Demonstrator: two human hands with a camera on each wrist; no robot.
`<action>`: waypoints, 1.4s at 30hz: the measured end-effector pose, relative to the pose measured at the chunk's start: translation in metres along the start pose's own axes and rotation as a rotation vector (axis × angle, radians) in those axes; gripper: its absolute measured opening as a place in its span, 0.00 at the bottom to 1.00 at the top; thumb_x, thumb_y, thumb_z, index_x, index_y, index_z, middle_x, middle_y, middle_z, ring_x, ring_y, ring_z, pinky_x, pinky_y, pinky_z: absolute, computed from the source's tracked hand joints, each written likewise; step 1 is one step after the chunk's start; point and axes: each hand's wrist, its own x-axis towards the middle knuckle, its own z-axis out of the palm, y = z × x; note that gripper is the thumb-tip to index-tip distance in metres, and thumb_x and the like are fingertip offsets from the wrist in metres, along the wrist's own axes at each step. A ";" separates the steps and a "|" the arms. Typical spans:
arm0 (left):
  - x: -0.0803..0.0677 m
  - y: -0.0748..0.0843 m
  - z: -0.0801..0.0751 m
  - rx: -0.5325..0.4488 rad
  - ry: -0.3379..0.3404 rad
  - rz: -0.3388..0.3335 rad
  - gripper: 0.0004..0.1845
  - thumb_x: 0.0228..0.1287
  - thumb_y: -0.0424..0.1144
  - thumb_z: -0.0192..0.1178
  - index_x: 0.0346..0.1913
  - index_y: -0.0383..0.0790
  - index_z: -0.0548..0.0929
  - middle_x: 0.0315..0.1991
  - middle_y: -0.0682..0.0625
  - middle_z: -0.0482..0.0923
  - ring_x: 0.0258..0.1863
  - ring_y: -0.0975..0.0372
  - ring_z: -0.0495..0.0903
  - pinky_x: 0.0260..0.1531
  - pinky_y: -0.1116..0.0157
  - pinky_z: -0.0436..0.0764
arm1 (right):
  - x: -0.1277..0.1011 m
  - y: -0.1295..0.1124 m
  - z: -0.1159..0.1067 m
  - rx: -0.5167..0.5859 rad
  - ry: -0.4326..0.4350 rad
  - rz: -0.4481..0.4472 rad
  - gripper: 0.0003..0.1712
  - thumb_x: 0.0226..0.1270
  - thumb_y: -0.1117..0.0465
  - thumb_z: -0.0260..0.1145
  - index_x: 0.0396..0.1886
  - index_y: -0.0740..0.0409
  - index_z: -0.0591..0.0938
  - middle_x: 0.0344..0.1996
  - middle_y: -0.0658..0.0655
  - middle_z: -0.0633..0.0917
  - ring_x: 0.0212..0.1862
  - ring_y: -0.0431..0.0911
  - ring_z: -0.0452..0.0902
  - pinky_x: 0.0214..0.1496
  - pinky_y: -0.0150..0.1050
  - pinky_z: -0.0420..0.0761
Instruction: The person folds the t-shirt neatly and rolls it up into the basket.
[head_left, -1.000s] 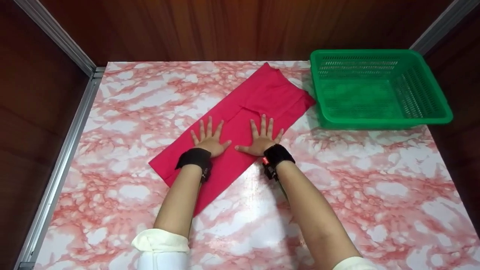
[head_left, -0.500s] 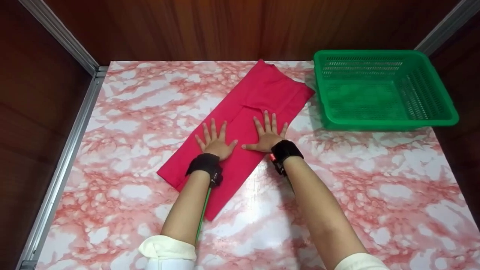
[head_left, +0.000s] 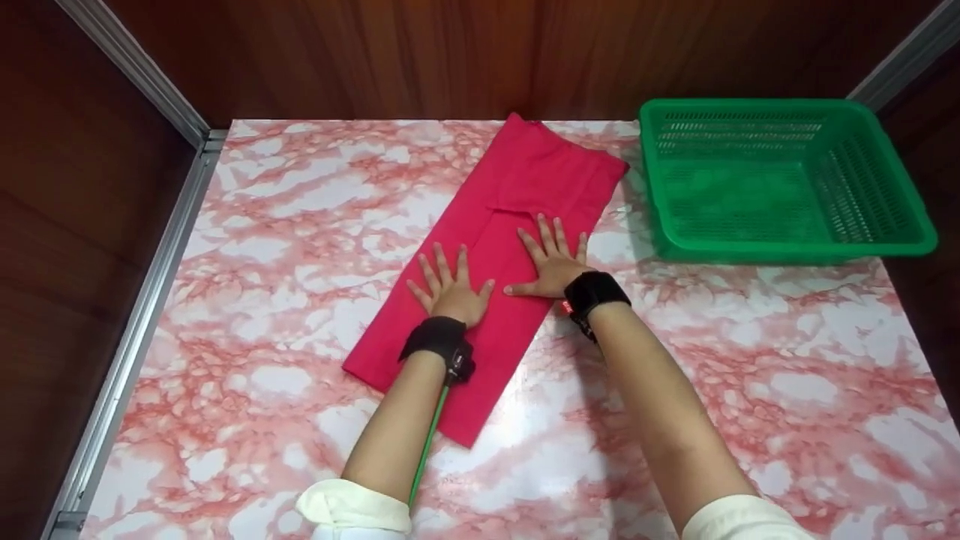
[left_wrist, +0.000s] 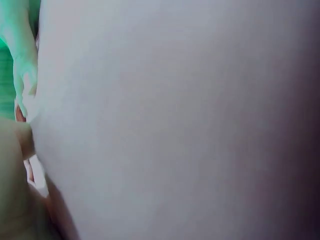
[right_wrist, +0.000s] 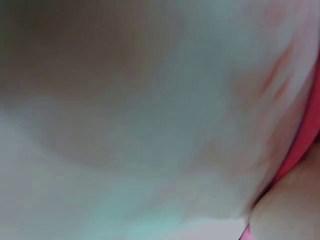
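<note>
Now cloth (head_left: 493,251) less slanted than before, left grip (head_left: 454,294) and right grip (head_left: 553,270) spread atop.

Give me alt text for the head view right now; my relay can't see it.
A person's left hand and right hand rest, fingers spread, on a folded, pinkish-red cloth lying slantwise on a red-and-white marbled tabletop. To the right stands a slotted, rectangular green plastic basket.

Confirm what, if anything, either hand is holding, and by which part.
Nothing is held: the left hand and right hand rest on top of the red cloth, fingers spread.
</note>
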 end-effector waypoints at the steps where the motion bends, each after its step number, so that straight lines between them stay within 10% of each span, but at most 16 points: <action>1: -0.003 0.003 0.001 0.002 0.005 -0.006 0.42 0.68 0.64 0.41 0.75 0.57 0.31 0.73 0.46 0.14 0.69 0.45 0.14 0.61 0.37 0.21 | 0.000 0.003 0.000 -0.002 0.002 -0.014 0.64 0.50 0.21 0.53 0.74 0.39 0.30 0.71 0.54 0.19 0.71 0.55 0.10 0.64 0.65 0.19; 13: -0.018 0.035 0.004 -0.024 0.001 -0.079 0.42 0.69 0.63 0.40 0.74 0.56 0.30 0.73 0.44 0.15 0.70 0.44 0.16 0.63 0.37 0.24 | -0.002 0.032 -0.007 -0.020 0.053 -0.113 0.64 0.48 0.20 0.54 0.75 0.40 0.34 0.73 0.53 0.23 0.72 0.54 0.13 0.65 0.64 0.19; 22: -0.020 0.029 -0.007 -0.041 -0.081 -0.051 0.44 0.68 0.63 0.41 0.74 0.54 0.29 0.73 0.44 0.15 0.70 0.44 0.16 0.64 0.38 0.26 | -0.010 0.025 -0.006 0.018 0.051 -0.112 0.61 0.55 0.24 0.54 0.75 0.43 0.32 0.72 0.56 0.23 0.72 0.56 0.13 0.64 0.65 0.19; 27: -0.020 0.010 -0.025 0.027 -0.119 0.054 0.48 0.65 0.62 0.50 0.75 0.54 0.30 0.74 0.41 0.19 0.72 0.43 0.21 0.66 0.38 0.34 | -0.024 0.004 0.004 0.144 0.147 -0.048 0.58 0.63 0.32 0.54 0.75 0.55 0.33 0.72 0.62 0.25 0.72 0.60 0.15 0.68 0.63 0.24; 34: 0.005 -0.038 -0.044 0.171 0.023 0.373 0.49 0.62 0.58 0.56 0.76 0.49 0.38 0.75 0.39 0.27 0.73 0.45 0.26 0.68 0.42 0.37 | -0.055 -0.045 0.031 0.245 0.323 0.024 0.57 0.65 0.38 0.57 0.73 0.70 0.38 0.72 0.70 0.33 0.73 0.64 0.23 0.73 0.58 0.39; 42: 0.020 -0.071 -0.041 0.252 -0.134 0.508 0.53 0.59 0.68 0.50 0.75 0.43 0.35 0.76 0.48 0.25 0.73 0.51 0.23 0.70 0.49 0.31 | -0.063 -0.070 0.054 0.142 0.250 0.101 0.64 0.59 0.28 0.54 0.73 0.69 0.38 0.72 0.70 0.32 0.73 0.64 0.23 0.73 0.58 0.38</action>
